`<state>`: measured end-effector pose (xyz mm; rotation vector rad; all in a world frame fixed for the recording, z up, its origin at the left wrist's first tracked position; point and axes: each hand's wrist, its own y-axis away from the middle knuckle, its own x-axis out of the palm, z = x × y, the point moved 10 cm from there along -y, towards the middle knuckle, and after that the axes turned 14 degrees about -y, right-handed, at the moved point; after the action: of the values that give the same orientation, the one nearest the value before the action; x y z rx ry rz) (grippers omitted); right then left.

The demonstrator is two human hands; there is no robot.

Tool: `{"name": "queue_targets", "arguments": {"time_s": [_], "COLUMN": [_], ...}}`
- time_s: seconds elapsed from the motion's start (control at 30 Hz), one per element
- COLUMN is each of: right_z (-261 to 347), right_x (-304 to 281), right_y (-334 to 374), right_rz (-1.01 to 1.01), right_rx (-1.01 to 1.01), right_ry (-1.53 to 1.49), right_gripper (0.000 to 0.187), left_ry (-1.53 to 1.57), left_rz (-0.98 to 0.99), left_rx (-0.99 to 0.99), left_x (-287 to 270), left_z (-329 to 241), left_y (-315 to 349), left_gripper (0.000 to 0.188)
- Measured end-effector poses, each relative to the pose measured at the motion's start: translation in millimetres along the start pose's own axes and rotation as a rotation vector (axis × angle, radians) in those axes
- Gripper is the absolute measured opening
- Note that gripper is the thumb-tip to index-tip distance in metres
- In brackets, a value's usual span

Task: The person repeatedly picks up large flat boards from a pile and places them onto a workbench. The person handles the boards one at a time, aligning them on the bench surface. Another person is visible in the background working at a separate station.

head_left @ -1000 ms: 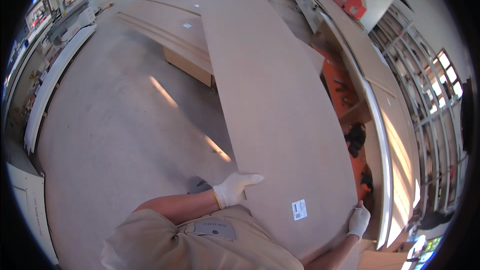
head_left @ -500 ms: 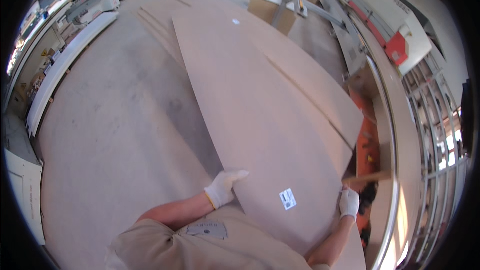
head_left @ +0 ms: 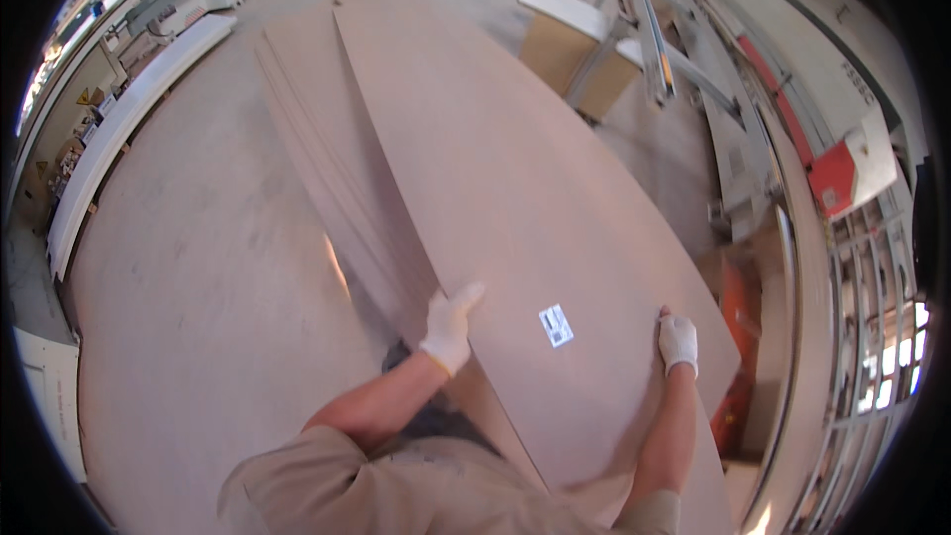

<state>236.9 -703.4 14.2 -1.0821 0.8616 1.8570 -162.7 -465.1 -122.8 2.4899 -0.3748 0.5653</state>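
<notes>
Gripping a long brown panel two-handed: left gloved hand grasps the left edge, thumb flat on the upper face, fingers going under; right gloved hand looks clenched on the right side, fingertips mostly hidden (can't tell exactly how far they wrap). Panel runs from just in front of the shirt out to the far floor, above other stacked panels that show along its left. White label on its face, between the hands. Near end looks lifted off the stack, judging by the dark gap at left; contact at the far end is unclear. Handling well: keep both hands level so the sheet doesn't twist, thumbs on top, fingers clear of the pinch gap against the stack. Long sheet probably flexes, so smooth, slow moves, knees bent, back straight. Watch the right corner, near the orange-red surface, and the far end, near the metal rail; bumping either could chip an edge
</notes>
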Motion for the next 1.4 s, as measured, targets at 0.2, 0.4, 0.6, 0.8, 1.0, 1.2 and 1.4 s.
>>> {"name": "queue_targets", "arguments": {"time_s": [0.2,0.4,0.6,0.8,1.0,1.2,1.4], "right_z": [107,195,260,232,120,-102,-81], "right_x": [68,113,132,194,155,93,112], "right_y": [-135,-238,-318,-253,-104,20,5], "right_rz": [0.067,0.080,0.059,0.082,-0.094,-0.372,-0.317], "right_rx": [-0.013,-0.115,-0.319,-0.206,-0.121,0.325,0.305], "right_ry": [-0.071,-0.064,0.142,0.104,0.113,0.234,0.193], "right_gripper": [0.059,0.056,0.052,0.033,0.053,0.057,0.059], "left_ry": [-0.190,-0.479,-1.187,-1.795,-1.922,-1.969,-2.019], "left_rz": [0.107,0.269,0.459,0.398,0.737,0.653,0.608], "left_rx": [-0.128,-0.241,-0.488,0.908,1.196,1.255,1.335], "left_x": [35,49,50,134,179,168,153], "left_z": [-12,-76,-96,-154,-101,-84,-91], "left_y": [-85,-167,-238,-275,-287,-298,-315], "left_gripper": [0.046,0.049,0.057,0.060,0.101,0.100,0.094]}}
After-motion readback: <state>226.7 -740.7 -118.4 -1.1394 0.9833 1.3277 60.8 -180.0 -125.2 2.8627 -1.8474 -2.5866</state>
